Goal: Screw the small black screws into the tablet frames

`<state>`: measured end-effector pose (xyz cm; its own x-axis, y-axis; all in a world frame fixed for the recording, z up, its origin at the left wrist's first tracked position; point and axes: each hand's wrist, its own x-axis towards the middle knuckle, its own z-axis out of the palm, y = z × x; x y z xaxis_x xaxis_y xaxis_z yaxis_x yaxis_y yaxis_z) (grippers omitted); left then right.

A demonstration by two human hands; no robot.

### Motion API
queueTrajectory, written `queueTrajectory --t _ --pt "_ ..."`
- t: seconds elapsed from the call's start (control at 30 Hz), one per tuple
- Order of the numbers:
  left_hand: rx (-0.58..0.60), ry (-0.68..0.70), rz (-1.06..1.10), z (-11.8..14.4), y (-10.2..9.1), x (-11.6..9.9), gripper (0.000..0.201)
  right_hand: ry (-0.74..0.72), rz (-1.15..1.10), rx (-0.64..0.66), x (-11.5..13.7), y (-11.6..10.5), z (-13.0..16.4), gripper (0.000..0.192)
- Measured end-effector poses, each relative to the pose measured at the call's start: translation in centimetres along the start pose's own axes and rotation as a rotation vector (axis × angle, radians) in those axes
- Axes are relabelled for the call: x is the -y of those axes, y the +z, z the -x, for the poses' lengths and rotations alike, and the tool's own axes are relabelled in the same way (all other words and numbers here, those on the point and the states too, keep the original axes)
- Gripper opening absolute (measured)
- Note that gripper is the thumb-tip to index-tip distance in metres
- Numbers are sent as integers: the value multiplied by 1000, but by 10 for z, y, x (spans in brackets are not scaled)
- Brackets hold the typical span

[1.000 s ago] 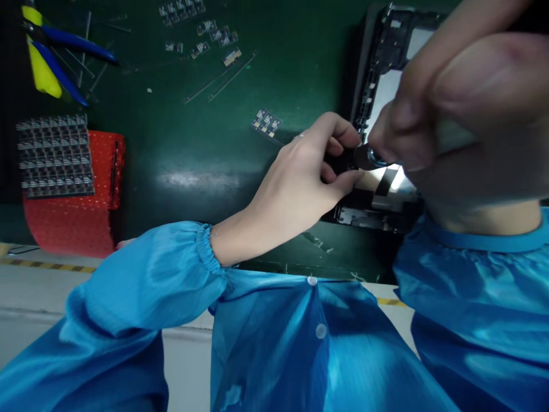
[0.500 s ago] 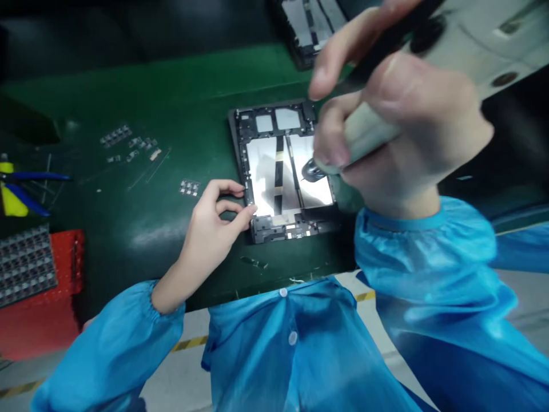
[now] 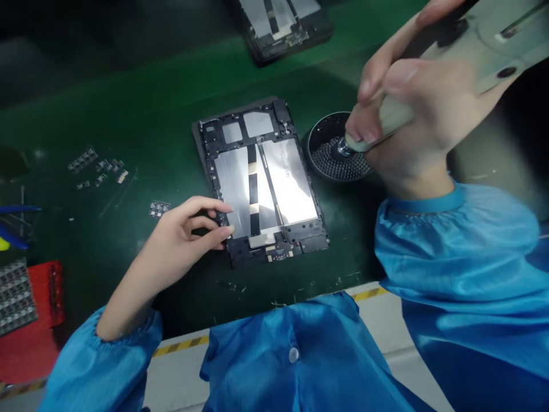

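Note:
An opened tablet frame (image 3: pixel 261 183) with silver plates and a black strip lies on the green mat. My left hand (image 3: pixel 180 240) pinches its lower left edge between thumb and fingers. My right hand (image 3: pixel 412 109) grips a grey electric screwdriver (image 3: pixel 463 51), held close to the camera. The screwdriver's tip rests in a round black screw dish (image 3: pixel 338 149) just right of the tablet frame.
A second opened tablet frame (image 3: pixel 278 23) lies at the far edge. Small parts strips (image 3: pixel 96 166) and a little chip strip (image 3: pixel 158 208) lie left of the frame. A red tray with a grid of parts (image 3: pixel 26 309) sits at the left, blue-handled pliers (image 3: pixel 12 223) above it.
The view pulled back and shifted. My right hand swung the screwdriver off the tablet frame to the round dish on the right. My left hand stayed at the frame's lower left edge.

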<state>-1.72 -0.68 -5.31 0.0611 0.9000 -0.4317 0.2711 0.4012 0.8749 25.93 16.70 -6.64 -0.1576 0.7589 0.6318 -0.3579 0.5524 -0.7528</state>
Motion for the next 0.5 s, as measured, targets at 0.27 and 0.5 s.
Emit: queueTrajectory --t 0.27,0.5 --pt "-39 52 9 1 4 7 30 61 28 -11 -4 -7 11 53" --pt "-25 27 40 0 2 10 38 -7 71 78 -7 -5 9 50"
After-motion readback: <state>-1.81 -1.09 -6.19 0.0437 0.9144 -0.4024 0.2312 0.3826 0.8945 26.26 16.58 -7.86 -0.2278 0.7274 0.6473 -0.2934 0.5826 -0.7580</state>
